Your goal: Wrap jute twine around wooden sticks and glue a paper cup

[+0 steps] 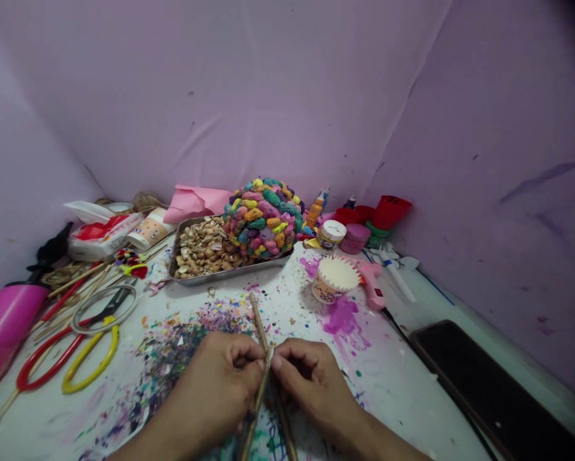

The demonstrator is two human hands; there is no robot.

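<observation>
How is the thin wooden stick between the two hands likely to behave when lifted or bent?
The thin wooden stick is probably stiff: it juts straight beyond the left hand and right hand without sagging. It seems light, since fingertip pinches alone hold it. Being so slender, it may snap if bent hard.

Sticks [257, 317]: mid-lengths hidden between left hand [220, 384] and right hand [311, 381]; lower ends cut off at 6 o'clock. Pink bottle [6, 326], 9 o'clock, cropped. Jar [330, 234] label illegible.
</observation>
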